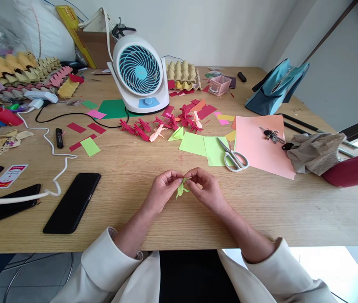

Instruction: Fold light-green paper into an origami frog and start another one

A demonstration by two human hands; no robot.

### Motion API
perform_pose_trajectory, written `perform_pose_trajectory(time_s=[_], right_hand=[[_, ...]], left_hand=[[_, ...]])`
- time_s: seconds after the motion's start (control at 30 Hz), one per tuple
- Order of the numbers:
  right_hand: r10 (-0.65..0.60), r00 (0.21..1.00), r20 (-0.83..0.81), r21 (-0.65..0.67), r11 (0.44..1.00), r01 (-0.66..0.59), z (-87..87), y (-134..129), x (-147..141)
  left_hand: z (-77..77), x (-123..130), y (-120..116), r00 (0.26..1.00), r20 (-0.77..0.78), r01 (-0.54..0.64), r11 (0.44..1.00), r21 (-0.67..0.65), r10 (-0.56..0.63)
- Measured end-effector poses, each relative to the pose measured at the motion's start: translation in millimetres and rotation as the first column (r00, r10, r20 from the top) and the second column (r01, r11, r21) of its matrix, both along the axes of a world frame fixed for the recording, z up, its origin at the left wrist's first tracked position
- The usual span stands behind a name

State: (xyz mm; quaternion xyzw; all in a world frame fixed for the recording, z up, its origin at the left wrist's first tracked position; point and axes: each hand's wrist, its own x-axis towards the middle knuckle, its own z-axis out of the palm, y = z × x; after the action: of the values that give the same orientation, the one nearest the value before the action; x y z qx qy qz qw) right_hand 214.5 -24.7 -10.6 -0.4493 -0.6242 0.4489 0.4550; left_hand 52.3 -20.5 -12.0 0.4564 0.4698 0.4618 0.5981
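Note:
Between both hands is a small piece of lime-green paper (181,189), cut and crumpled, its strips hanging downward. My left hand (165,189) pinches its upper left side with thumb and forefinger. On the other side, my right hand (206,189) pinches the top right of the same paper. Beyond the hands lie flat lime-green sheets (194,144), with white-handled scissors (234,155) resting on them. Farther back sits a cluster of folded red paper flowers (169,122), with a pale pink paper flower (157,132) among them.
A white fan (141,71) stands at the back. Pink paper (257,143) with keys (272,135) lies to the right, near a crumpled cloth (316,151) and a blue bag (275,90). Leftward are a black phone (72,203), a marker (59,138) and a white cable (52,155).

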Motion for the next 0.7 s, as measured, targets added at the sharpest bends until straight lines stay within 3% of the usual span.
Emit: perform_pose_trajectory(time_s=[0.33, 0.7], right_hand=[[0.045, 0.998, -0.045, 0.008, 0.999, -0.045, -3.3, -0.2, 1.6], [0.021, 0.999, -0.031, 0.006, 1.000, -0.021, -7.3, 1.5, 0.7]], left_hand=[[-6.5, -5.6, 1.1, 0.973, 0.212, 0.140, 0.966, -0.219, -0.094], [-7.1, -7.0, 6.3, 0.889, 0.457, 0.238, 0.887, -0.396, -0.035]])
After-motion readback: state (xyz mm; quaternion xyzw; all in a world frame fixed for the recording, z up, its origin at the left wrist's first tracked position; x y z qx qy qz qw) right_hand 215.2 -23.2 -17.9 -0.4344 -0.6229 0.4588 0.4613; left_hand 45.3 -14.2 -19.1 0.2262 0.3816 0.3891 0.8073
